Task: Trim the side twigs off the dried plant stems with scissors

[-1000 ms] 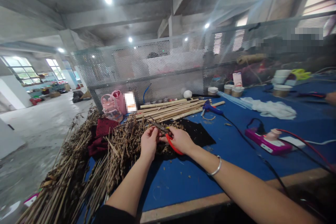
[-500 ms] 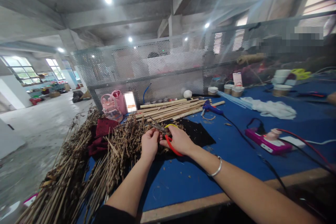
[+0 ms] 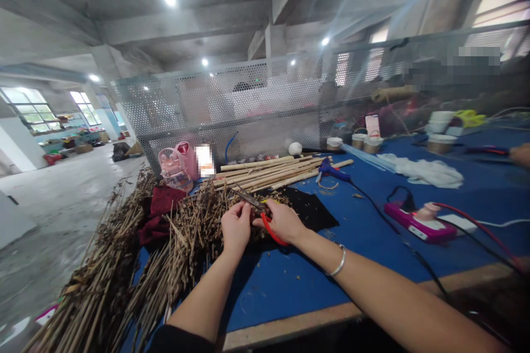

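Note:
My right hand (image 3: 285,222) grips a pair of scissors (image 3: 248,196) with red and yellow handles, its fingers inside the loops. The blades point up and left over a heap of dried plant stems (image 3: 202,215). Close beside the blades, my left hand (image 3: 237,226) is closed in a pinch at the fingertips. What it pinches is too small to make out. Cut bits of dried plant lie behind and around the hands, partly on a black cloth (image 3: 317,209).
Long dried stalks (image 3: 95,287) hang over the table's left side. Wooden sticks (image 3: 269,172) and a blue glue gun (image 3: 331,170) lie behind. A purple power strip (image 3: 420,223) with cords sits right. Another person's hand (image 3: 520,155) holds a tool at the far right.
The yellow handle has dropped lower, nearer the red one, with both hands almost in place. At the far right, the other person's hand has come a little further into view.

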